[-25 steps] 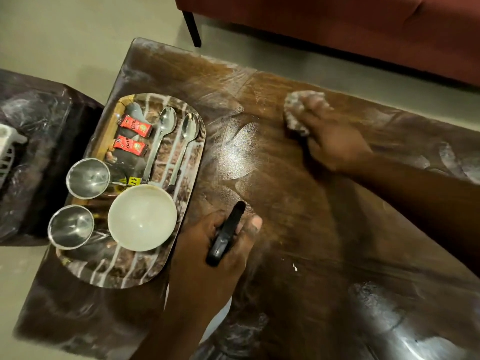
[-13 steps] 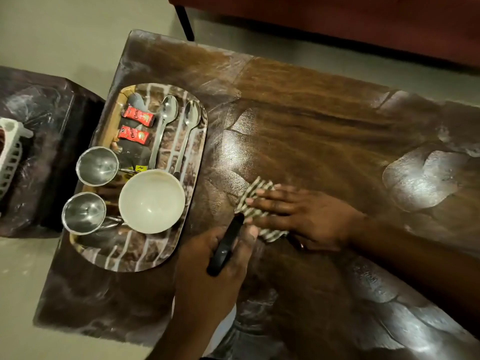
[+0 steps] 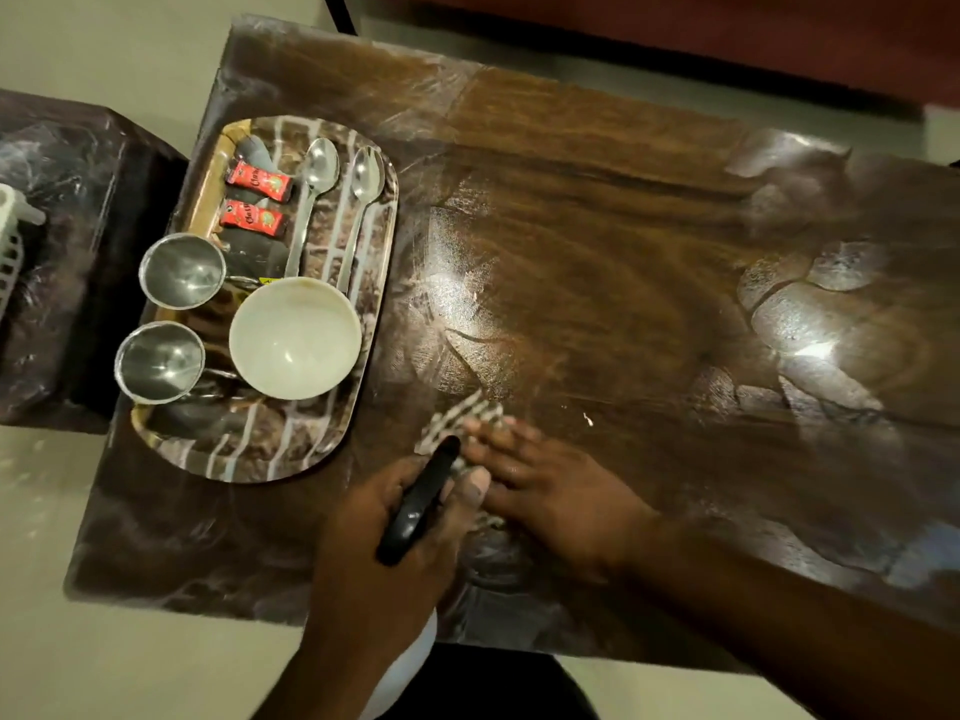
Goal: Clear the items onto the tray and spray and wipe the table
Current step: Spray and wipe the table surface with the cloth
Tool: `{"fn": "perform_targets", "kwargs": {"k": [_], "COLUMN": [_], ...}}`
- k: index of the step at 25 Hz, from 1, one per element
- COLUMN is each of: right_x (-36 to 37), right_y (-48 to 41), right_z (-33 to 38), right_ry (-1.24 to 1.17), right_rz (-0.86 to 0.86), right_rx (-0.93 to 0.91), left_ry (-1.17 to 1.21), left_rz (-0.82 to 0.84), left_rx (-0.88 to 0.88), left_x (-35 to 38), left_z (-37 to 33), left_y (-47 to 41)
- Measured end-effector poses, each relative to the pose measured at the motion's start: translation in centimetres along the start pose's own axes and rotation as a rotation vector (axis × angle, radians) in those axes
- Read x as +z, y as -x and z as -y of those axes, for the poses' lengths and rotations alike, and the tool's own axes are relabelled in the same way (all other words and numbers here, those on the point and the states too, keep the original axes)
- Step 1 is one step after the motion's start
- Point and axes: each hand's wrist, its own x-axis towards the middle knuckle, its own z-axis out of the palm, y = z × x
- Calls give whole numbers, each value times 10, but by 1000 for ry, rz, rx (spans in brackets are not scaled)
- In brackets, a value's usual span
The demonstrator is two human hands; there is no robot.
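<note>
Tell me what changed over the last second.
The right hand swept the striped cloth from the far side of the table back toward the person and now presses it flat beside the left hand. The left hand kept gripping the spray bottle; the loaded tray stayed put.

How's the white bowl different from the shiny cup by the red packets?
The white bowl is wider and dull cream; the steel cup is narrower and mirror-shiny. The bowl sits mid-tray; the cup sits at the tray's rim. Both are round, upright and empty.
</note>
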Motion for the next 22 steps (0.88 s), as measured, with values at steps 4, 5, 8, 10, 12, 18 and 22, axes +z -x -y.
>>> {"fn": "perform_targets", "kwargs": {"k": [4,5,8,10,12,18,22], "right_x": [-28,-35,-38,-25,-7,-30,-81], "right_y": [36,37,13,-18,-30,-50,-114], "right_z": [-71,-85,-82,-47,-5,-20,-88], "right_ry": [136,106,-117,-220,-182,130,43], "right_rz": [126,26,-410,-511,-401,111,-70], "right_rx": [-99,117,850,1055,856,-35,441], "left_ry": [38,31,48,69,70,69,56], "left_rz": [34,35,15,-14,-34,-59,-36], "left_rx": [-96,-114,-164,-185,-182,-170,-147], "left_x": [-10,-11,-15,-18,-22,-36,-38], "left_z": [14,16,18,17,15,16,20], "left_y": [14,19,31,39,43,48,58]}}
